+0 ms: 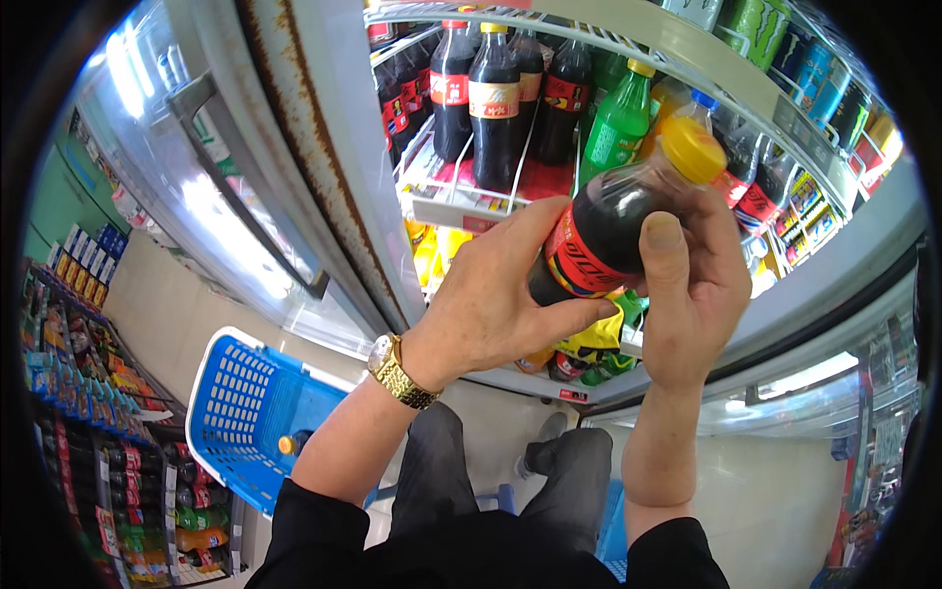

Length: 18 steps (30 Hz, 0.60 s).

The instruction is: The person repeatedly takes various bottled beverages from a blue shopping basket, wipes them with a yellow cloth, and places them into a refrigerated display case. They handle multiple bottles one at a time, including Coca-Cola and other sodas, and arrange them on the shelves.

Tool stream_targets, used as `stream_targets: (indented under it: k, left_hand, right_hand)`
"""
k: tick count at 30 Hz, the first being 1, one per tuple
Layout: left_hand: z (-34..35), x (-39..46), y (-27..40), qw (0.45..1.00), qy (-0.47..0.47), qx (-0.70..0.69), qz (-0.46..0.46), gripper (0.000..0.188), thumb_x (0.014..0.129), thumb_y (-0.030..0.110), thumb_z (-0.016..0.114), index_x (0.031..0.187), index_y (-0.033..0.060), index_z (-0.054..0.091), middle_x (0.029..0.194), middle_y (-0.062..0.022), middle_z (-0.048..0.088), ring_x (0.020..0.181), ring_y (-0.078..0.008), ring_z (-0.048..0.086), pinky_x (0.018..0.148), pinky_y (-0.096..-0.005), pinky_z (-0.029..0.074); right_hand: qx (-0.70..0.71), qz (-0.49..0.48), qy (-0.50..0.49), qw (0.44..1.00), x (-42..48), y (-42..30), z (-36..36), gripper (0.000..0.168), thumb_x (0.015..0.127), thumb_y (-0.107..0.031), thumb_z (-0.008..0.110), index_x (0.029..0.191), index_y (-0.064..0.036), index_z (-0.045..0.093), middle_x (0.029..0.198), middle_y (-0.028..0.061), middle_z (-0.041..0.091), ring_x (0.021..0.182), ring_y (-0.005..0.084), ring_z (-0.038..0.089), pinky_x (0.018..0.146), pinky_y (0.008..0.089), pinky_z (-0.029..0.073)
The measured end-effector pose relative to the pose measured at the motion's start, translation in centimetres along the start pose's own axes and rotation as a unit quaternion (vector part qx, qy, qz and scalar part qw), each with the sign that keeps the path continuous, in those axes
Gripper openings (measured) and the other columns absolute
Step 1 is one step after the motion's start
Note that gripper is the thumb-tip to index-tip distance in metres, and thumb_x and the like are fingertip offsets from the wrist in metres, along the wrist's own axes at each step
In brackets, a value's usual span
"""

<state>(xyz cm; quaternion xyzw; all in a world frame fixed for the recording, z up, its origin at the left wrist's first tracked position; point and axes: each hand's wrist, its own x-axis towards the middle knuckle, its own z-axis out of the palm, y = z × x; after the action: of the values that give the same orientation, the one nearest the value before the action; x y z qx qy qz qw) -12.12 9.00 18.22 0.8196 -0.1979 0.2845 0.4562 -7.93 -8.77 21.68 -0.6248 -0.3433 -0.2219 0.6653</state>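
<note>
A cola bottle with a red label and yellow cap [596, 239] is tilted between both hands, in front of an opened drinks fridge. My left hand [493, 291], with a gold watch [401, 375] at the wrist, grips its lower part. My right hand [695, 287] is around the upper part, thumb raised near the bottle's shoulder; some of its fingers are hidden behind the bottle. On the wire shelf [441, 210] beyond stand several cola bottles [494, 110] and a green soda bottle [618, 121].
A blue plastic basket [243, 397] with a yellow-capped bottle [294, 442] inside is on the left. The fridge's rusty door frame [309, 132] rises left of my hands. Drink cans [758, 33] fill the upper right shelf. A rack of bottles [132, 501] stands at lower left.
</note>
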Motion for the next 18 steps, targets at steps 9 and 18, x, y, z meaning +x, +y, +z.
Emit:
stream_targets:
  k: [9, 18]
  left_hand:
    - [2.2, -11.4, 4.3, 0.903, 0.008, -0.346, -0.256, 0.053, 0.096, 0.021, 0.082, 0.14, 0.0003, 0.06, 0.121, -0.0045, 0.072, 0.108, -0.0097, 0.066, 0.098, -0.0307, 0.055]
    - [2.5, -20.2, 4.3, 0.798, -0.035, -0.49, -0.349, 0.067, 0.104, 0.06, 0.059, 0.133, -0.0006, 0.058, 0.103, -0.0168, 0.073, 0.082, -0.0249, 0.075, 0.073, -0.0363, 0.063]
  right_hand:
    - [0.124, 0.249, -0.067, 0.958, -8.3, -0.1, -0.6, 0.041, 0.109, -0.028, 0.07, 0.14, 0.0, 0.07, 0.091, -0.0015, 0.07, 0.062, 0.0006, 0.054, 0.054, 0.018, 0.043]
    - [0.213, 0.336, -0.088, 0.913, -15.0, 0.4, 0.5, 0.04, 0.108, -0.027, 0.071, 0.136, 0.001, 0.07, 0.108, -0.0014, 0.073, 0.095, 0.0033, 0.063, 0.079, 0.0209, 0.049]
